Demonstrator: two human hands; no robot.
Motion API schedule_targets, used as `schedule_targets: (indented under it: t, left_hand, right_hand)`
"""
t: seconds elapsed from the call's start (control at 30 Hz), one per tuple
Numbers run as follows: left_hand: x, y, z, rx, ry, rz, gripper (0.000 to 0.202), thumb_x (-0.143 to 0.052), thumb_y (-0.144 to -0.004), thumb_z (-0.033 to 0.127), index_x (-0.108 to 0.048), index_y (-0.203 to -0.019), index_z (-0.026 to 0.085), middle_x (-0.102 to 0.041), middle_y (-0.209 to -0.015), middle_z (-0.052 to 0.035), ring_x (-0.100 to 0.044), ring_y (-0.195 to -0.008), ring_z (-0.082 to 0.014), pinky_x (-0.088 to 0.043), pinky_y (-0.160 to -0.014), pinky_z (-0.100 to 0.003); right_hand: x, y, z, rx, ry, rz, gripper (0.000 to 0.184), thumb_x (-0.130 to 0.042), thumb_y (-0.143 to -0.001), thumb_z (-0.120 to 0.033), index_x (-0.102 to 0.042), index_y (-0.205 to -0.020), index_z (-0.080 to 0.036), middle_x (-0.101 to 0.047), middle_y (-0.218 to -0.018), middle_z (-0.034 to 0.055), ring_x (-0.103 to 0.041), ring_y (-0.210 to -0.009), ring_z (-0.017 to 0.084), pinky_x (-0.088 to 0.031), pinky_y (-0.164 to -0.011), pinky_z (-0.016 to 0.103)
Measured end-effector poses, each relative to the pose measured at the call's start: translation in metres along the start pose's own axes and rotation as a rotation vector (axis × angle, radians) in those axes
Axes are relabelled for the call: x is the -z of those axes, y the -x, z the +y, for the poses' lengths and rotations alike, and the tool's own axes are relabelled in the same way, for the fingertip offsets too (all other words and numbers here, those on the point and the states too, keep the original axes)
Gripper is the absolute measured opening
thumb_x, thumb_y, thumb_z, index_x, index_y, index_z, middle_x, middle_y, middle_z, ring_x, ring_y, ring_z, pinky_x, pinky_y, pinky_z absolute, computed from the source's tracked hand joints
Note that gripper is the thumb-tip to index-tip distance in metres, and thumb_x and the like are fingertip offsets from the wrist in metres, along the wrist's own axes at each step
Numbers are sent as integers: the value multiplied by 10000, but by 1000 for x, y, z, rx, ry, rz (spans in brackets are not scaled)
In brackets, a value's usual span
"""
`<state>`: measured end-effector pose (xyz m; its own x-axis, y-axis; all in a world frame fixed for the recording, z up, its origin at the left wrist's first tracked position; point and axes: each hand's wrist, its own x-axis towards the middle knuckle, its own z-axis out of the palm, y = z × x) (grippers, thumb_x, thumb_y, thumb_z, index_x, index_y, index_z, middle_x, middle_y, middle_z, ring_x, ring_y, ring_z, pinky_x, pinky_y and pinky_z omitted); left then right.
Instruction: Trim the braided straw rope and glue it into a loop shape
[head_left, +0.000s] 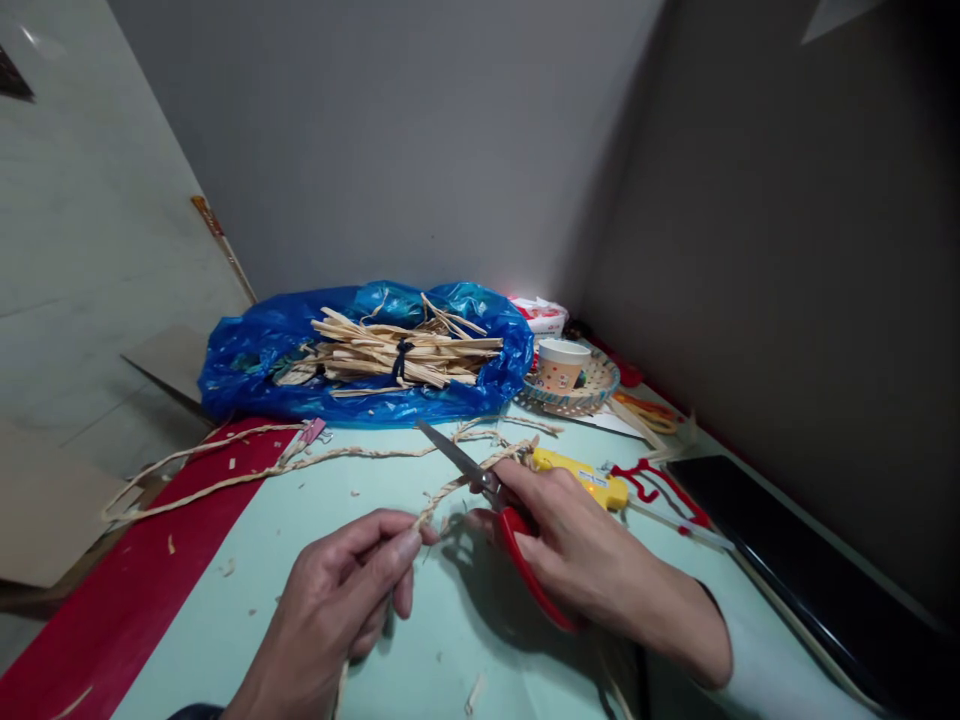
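My left hand (341,590) is pinched shut on a twisted straw cord (439,500) near the table's front. The cord runs up and right toward the scissors, and longer braided lengths (225,480) trail off to the left across the table. My right hand (577,545) grips red-handled scissors (495,500); their blades point up-left and sit right at the cord. Just behind my right hand lies a yellow tool (581,478).
A blue plastic bag (247,370) holds a tied bundle of straw strips (397,355) at the back. A paper cup (562,365) stands in a woven tray (600,385). Second red scissors (664,490) and a dark tablet (780,545) lie on the right. Straw scraps litter the pale green table (300,520).
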<state>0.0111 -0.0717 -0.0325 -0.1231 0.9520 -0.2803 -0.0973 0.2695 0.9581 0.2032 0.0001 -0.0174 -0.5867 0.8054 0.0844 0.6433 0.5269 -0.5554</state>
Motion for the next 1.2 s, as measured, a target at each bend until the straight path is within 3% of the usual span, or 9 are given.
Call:
schedule_targets:
  t: [0.1, 0.27, 0.43, 0.57, 0.7, 0.83, 1.0, 1.2]
  left_hand:
    - [1, 0, 1, -10, -56, 6, 299, -646, -828, 433, -698, -892, 146, -507, -431, 49, -187, -385, -33, -69, -410, -219]
    - [3, -6, 0, -30, 32, 24, 224, -709, -780, 350, -697, -736, 131, -626, -645, -25, -301, -442, -38, -192, -421, -193]
    - [3, -8, 0, 20, 159, 42, 212, -687, -804, 369, -606, -820, 174, -530, -557, 52, -132, -435, -34, -90, -389, -178]
    - [1, -5, 2, 45, 158, 45, 219, -639, -839, 418, -540, -915, 238, -506, -513, 87, -90, -433, -43, -55, -386, -177]
    - [1, -3, 1, 15, 175, 14, 162, -640, -842, 369, -591, -889, 221, -558, -555, 57, -121, -418, -32, -71, -387, -196]
    - [3, -1, 1, 1, 204, -5, 137, -652, -831, 306, -670, -854, 172, -607, -640, -1, -193, -429, -31, -99, -400, -206]
    - [2, 2, 2, 62, 240, -135, 204, -627, -849, 282, -733, -801, 115, -598, -632, -32, -195, -439, -32, -112, -406, -207]
    - [-1, 6, 8, 138, 342, -260, 214, -661, -828, 303, -758, -790, 116, -629, -583, -44, -213, -395, -20, -137, -368, -176]
  right_hand:
    - [1, 1, 0, 62, -8, 3, 172, -515, -912, -278, -402, -786, -245, -494, -633, -60, -382, -558, 128, -290, -555, 229]
    - [4, 0, 3, 106, 37, 48, 180, -551, -882, -278, -396, -795, -248, -462, -624, -65, -315, -552, 129, -270, -546, 237]
    - [10, 0, 2, 127, -28, 88, 238, -556, -896, -346, -382, -769, -246, -401, -604, -77, -291, -542, 122, -252, -530, 235]
    - [13, 0, 2, 128, -43, 96, 271, -563, -892, -369, -370, -749, -241, -391, -596, -77, -287, -529, 118, -240, -520, 237]
    - [12, 0, 6, 121, 39, 89, 189, -558, -857, -266, -392, -769, -242, -437, -611, -68, -312, -535, 124, -247, -540, 241]
    - [9, -1, 10, 111, 203, 73, 87, -499, -807, -176, -453, -846, -238, -551, -674, -27, -424, -557, 145, -250, -553, 256]
    - [3, -3, 11, 102, 423, 66, 196, -456, -791, -168, -532, -965, -214, -621, -690, 15, -514, -559, 173, -182, -527, 287]
    - [2, -4, 15, 144, 509, 103, 156, -482, -803, -197, -529, -952, -209, -608, -647, -1, -501, -521, 160, -128, -505, 303]
